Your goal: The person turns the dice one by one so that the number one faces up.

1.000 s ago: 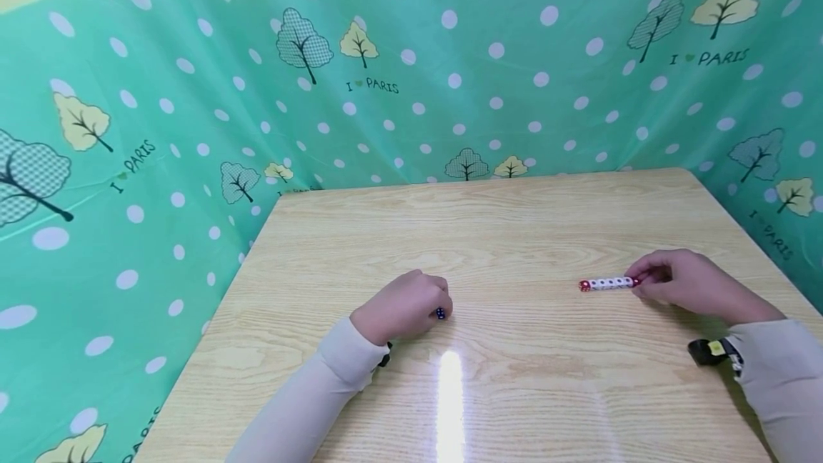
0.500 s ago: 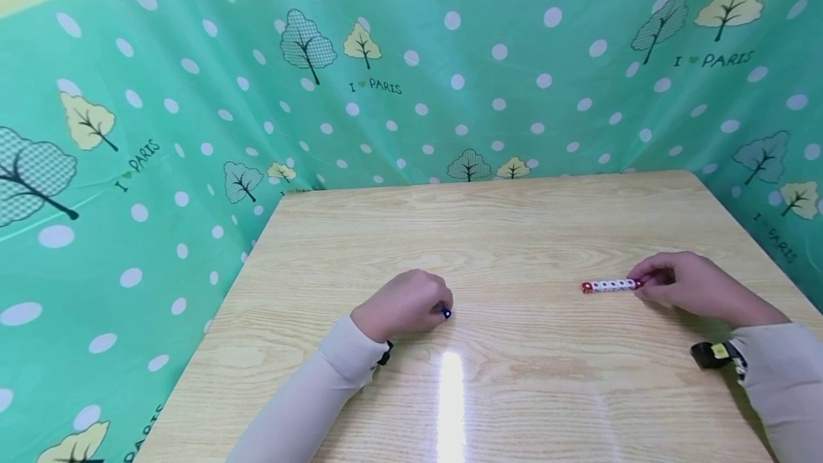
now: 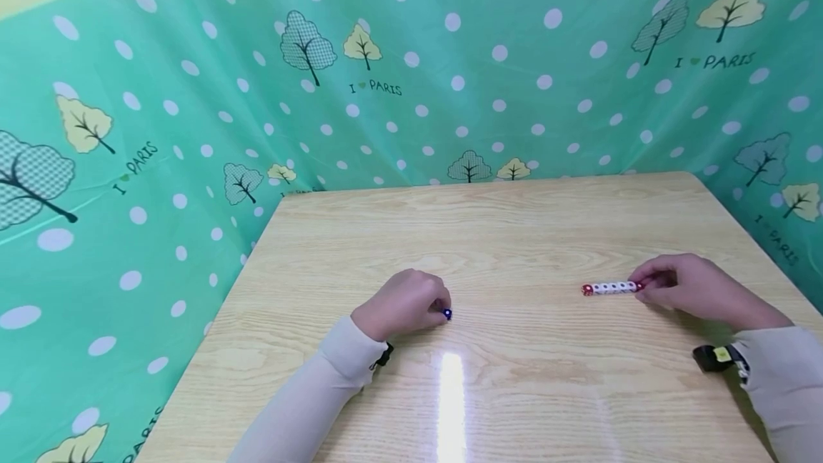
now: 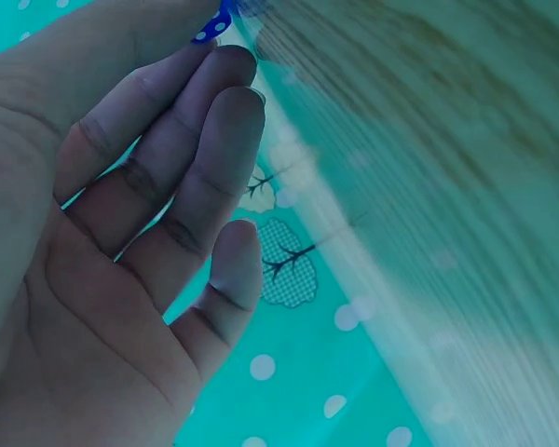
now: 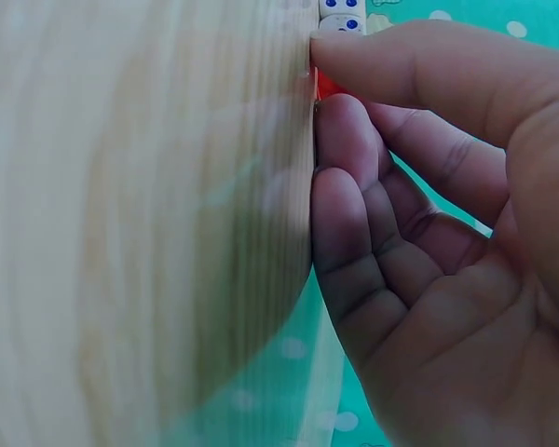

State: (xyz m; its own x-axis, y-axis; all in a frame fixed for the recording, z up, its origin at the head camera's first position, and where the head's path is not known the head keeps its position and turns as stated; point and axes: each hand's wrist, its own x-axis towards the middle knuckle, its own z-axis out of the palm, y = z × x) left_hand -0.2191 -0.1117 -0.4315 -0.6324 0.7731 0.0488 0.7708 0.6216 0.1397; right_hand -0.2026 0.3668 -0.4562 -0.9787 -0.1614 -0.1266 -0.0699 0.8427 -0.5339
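Observation:
My left hand (image 3: pixel 406 301) is low over the middle of the table and pinches a small blue die (image 3: pixel 447 314) with white dots. In the left wrist view the blue die (image 4: pixel 214 22) peeks out past the thumb, the other fingers loosely bent. To the right lies a straight row of dice: several white dice (image 3: pixel 611 288) between a red die (image 3: pixel 587 290) at the left end and another red die (image 3: pixel 639 286) at the right end. My right hand (image 3: pixel 684 289) holds that right end between thumb and fingers, partly covering the red die (image 5: pixel 327 86).
The dice row and both hands are on a light wood table (image 3: pixel 501 227). Behind it and along the sides hangs a green dotted curtain (image 3: pixel 411 113) with printed trees. A bright light reflection (image 3: pixel 451 406) streaks the table front.
The blue die has turned and shifted slightly outward at my left fingertips. My right hand keeps its place at the end of the dice row.

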